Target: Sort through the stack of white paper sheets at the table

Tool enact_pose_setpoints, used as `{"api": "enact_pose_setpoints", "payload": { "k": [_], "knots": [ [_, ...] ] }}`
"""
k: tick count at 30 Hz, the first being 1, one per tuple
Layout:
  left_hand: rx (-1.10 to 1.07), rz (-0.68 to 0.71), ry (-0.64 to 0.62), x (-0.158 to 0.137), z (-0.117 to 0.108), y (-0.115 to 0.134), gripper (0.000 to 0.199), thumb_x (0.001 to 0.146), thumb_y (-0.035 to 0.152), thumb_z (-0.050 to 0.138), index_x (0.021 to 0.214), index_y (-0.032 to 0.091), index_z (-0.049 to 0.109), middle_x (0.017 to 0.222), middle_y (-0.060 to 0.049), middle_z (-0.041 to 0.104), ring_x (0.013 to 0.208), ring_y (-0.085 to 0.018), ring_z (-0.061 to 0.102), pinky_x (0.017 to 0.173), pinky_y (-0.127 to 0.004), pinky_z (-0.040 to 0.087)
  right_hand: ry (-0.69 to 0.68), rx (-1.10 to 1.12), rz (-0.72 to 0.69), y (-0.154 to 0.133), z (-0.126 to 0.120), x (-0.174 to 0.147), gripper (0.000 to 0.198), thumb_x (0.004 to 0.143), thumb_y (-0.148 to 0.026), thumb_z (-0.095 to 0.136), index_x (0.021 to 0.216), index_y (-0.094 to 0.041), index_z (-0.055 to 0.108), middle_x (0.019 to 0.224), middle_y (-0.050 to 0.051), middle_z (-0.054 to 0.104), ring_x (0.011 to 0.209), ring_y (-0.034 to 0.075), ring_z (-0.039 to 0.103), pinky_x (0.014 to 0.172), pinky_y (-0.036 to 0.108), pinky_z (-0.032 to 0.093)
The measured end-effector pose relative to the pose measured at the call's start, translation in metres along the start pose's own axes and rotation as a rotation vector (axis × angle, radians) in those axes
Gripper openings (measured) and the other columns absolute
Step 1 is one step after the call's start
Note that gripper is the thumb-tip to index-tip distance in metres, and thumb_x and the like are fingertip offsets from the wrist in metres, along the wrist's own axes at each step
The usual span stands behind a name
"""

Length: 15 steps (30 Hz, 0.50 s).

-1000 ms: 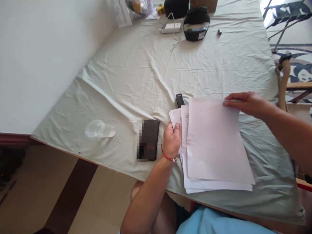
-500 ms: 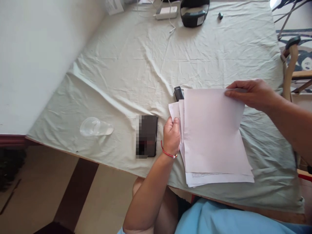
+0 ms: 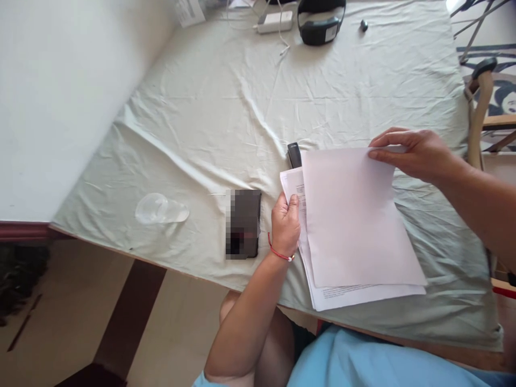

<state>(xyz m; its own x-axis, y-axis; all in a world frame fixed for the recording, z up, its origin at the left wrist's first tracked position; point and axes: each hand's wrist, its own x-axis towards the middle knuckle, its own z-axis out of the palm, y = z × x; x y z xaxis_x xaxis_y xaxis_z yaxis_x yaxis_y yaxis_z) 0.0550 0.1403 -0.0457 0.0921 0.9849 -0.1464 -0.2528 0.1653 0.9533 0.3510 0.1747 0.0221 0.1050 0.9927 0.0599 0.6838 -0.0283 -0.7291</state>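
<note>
My left hand (image 3: pixel 285 224) is closed on the left edge of a stack of printed paper (image 3: pixel 338 299), its thumb lying on top. A red cord bracelet circles that wrist. Over the stack lies a blank-faced sheet of paper (image 3: pixel 358 226), whose top right corner my right hand (image 3: pixel 411 153) pinches between thumb and fingers. Printed lines show on the stack below and left of this sheet. A small black object (image 3: pixel 294 155), perhaps a stapler, juts out behind the stack's top left corner, the rest of it hidden.
Left of my left hand lies a dark phone (image 3: pixel 246 223), partly pixelated. Farther left a clear plastic cup (image 3: pixel 161 208) rests on its side. A black headset-like device (image 3: pixel 320 29), a white adapter (image 3: pixel 275 21) with cables and a small dark item (image 3: pixel 364 25) are at the back.
My right hand has shifted slightly left with the top sheet's corner. The sheet now sits askew over the stack, and more print shows beside my left thumb.
</note>
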Motion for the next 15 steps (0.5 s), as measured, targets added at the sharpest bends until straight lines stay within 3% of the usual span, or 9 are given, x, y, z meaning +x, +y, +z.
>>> {"api": "enact_pose_setpoints", "payload": {
  "k": [5, 11, 15],
  "knots": [
    [-0.057, -0.030, 0.023, 0.0044, 0.0001, -0.0010, 0.047, 0.090, 0.059, 0.075, 0.111, 0.019, 0.068, 0.108, -0.009, 0.075, 0.105, -0.027, 0.072, 0.095, -0.038, 0.058, -0.013, 0.098, 0.205, 0.0010, -0.0079, -0.0004, 0.048, 0.073, -0.059, 0.080, 0.095, -0.016, 0.078, 0.073, 0.002, 0.064, 0.066, 0.014, 0.050, 0.062, 0.031, 0.039],
    [-0.010, -0.014, 0.049, 0.0051, 0.0032, 0.0016, 0.048, 0.091, 0.063, 0.074, 0.105, 0.018, 0.069, 0.103, -0.008, 0.075, 0.099, -0.024, 0.071, 0.087, -0.032, 0.058, -0.258, -0.048, 0.091, -0.0053, -0.0060, -0.0020, 0.050, 0.082, -0.070, 0.071, 0.091, -0.021, 0.078, 0.076, 0.002, 0.069, 0.073, 0.017, 0.057, 0.068, 0.032, 0.042],
    [-0.015, -0.011, 0.031, 0.0013, 0.0020, 0.0040, 0.048, 0.092, 0.064, 0.073, 0.105, 0.018, 0.069, 0.102, -0.007, 0.075, 0.092, -0.022, 0.071, 0.081, -0.029, 0.057, -0.262, -0.061, 0.037, -0.0023, -0.0002, -0.0007, 0.047, 0.084, -0.070, 0.069, 0.087, -0.025, 0.077, 0.078, 0.003, 0.069, 0.075, 0.020, 0.059, 0.070, 0.035, 0.044]
  ]
}}
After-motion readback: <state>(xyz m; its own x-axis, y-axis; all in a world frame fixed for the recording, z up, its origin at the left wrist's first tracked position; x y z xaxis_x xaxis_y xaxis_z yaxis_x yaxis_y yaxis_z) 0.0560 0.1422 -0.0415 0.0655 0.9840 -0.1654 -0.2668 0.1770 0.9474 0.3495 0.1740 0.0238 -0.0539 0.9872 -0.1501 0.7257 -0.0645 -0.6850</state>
